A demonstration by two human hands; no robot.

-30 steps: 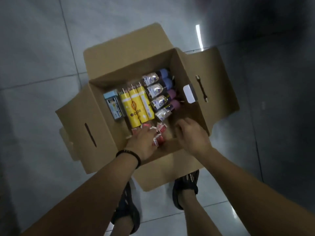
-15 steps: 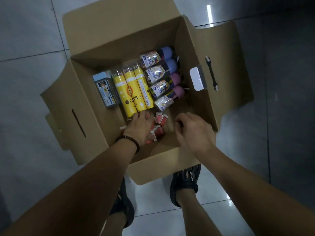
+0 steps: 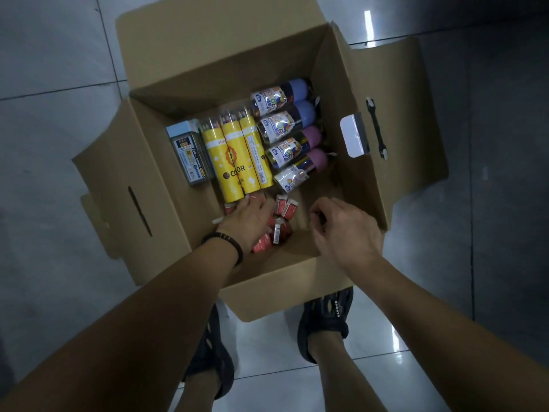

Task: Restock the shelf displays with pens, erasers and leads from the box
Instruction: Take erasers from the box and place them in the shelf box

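An open cardboard box (image 3: 297, 281) stands on the floor below me. Inside lie a blue box of leads (image 3: 190, 154), three yellow pencil tubes (image 3: 234, 162) and several clear tubes with purple or pink caps (image 3: 282, 123). Small red-sleeved erasers (image 3: 283, 205) lie loose at the near end. My left hand (image 3: 249, 217), with a dark wristband, rests fingers-down on the eraser pile. My right hand (image 3: 344, 230) hovers just right of the erasers with its fingers curled inward; I see nothing held in it.
The box's four flaps are folded outward; the right wall has a handle slot (image 3: 375, 129) and a white tab (image 3: 352, 138). Grey floor tiles surround the box. My feet in dark sandals (image 3: 325, 322) stand right behind its near wall.
My head has come closer to the box, which now fills more of the view. My left hand has pushed slightly forward over the erasers. My right hand stays curled beside them.
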